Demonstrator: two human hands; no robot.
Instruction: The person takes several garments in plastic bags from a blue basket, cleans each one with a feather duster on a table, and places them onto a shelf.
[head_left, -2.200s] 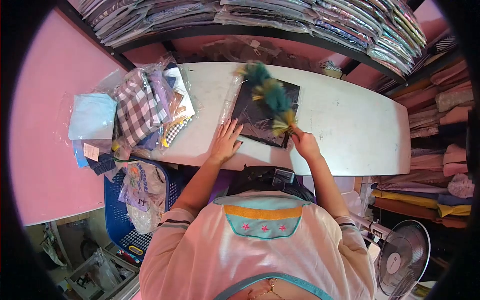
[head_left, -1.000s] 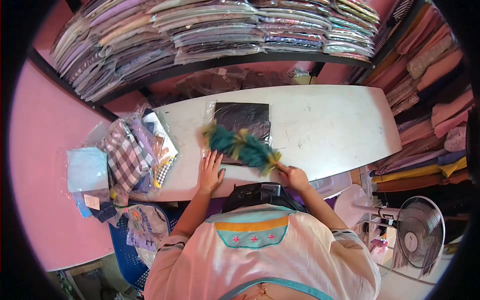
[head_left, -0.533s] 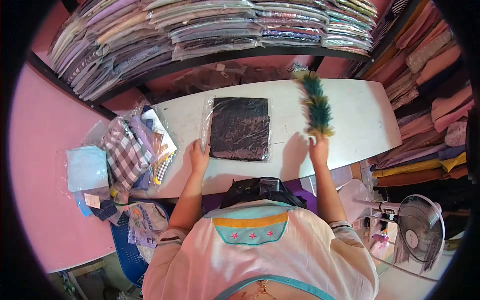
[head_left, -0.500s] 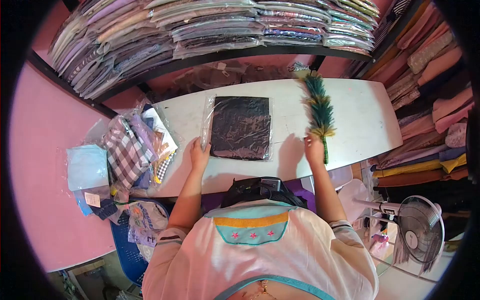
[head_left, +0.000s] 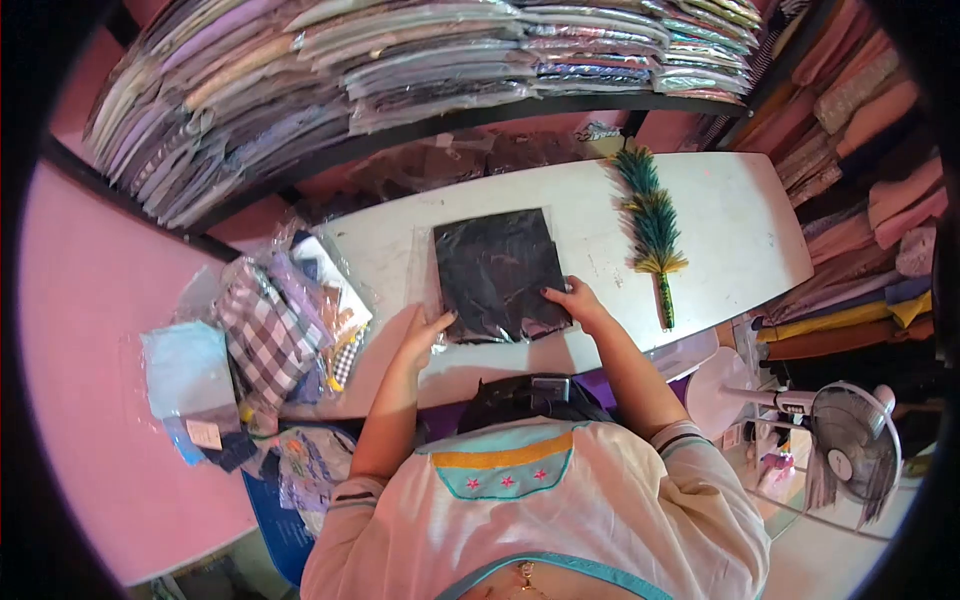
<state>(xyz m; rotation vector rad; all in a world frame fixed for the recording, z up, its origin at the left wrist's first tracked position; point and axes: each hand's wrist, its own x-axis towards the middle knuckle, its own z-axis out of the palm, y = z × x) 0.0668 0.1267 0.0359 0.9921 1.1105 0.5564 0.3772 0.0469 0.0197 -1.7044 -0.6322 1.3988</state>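
A folded black garment in a clear plastic bag (head_left: 500, 270) lies on the white table, slightly tilted. My left hand (head_left: 425, 333) holds its lower left corner, the thumb on top of the plastic. At the lower right edge, my right hand (head_left: 576, 301) grips the same bag with its thumb on top; the fingers underneath are partly hidden. To the right of my right hand rests a green feather duster (head_left: 652, 215), its handle pointing toward me and touched by neither hand.
A pile of bagged clothes (head_left: 265, 320) sits at the table's left end, over a blue basket (head_left: 275, 520). Shelves of bagged folded garments (head_left: 430, 60) stand behind the white table (head_left: 740, 230). Fabrics (head_left: 850, 200) hang at right, above a standing fan (head_left: 850, 455).
My right hand has left the duster's handle and moved left onto the bagged garment. My left hand now grips the bag, which has turned slightly.
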